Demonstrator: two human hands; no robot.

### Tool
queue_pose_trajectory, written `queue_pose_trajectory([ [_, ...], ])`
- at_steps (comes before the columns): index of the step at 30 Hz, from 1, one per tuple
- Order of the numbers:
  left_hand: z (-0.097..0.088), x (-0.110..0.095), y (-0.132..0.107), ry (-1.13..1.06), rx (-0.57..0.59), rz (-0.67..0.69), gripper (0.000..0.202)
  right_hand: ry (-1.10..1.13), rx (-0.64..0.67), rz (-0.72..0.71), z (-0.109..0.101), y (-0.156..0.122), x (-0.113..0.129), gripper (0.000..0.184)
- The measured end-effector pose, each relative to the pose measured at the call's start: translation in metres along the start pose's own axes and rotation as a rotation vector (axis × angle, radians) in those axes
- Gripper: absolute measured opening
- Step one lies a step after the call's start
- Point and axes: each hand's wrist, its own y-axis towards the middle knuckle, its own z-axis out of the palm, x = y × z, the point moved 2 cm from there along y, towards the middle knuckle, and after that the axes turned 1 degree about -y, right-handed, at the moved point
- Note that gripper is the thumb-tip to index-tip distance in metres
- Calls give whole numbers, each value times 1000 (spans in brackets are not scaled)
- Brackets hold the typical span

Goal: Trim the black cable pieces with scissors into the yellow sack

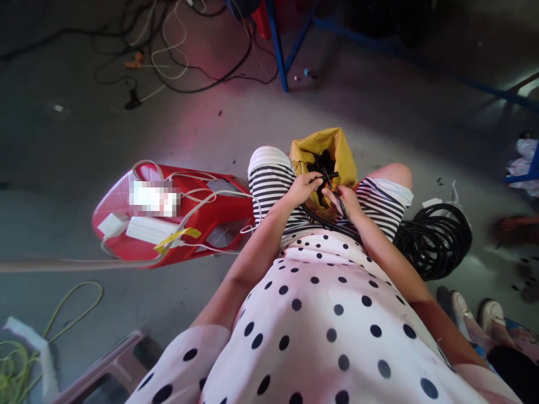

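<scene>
From my head view: over the yellow bag's (346, 154) mouth, my left hand (302, 189), the nearer, pinches a black cable (332, 175), its end lying crosswise, pointing rightward; my right hand (348, 201) grips a dark tool (330, 187), apparently cutters.

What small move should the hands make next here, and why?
Probably hold the black tube steady in the left hand and bring the right hand closer: the tube's end pokes out beside it, above the open yellow bag. What the right hand holds is unclear.

yellow bag (347, 161) partly hidden, stool (119, 357) cut off below
</scene>
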Motion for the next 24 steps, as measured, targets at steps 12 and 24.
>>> queue_pose_trajectory([
  [12,-1,10,13,-83,4,-112,13,135,65,164,15,22,-4,69],
  [24,1,15,19,-261,-53,-275,20,22,-32,89,13,31,-8,70],
])
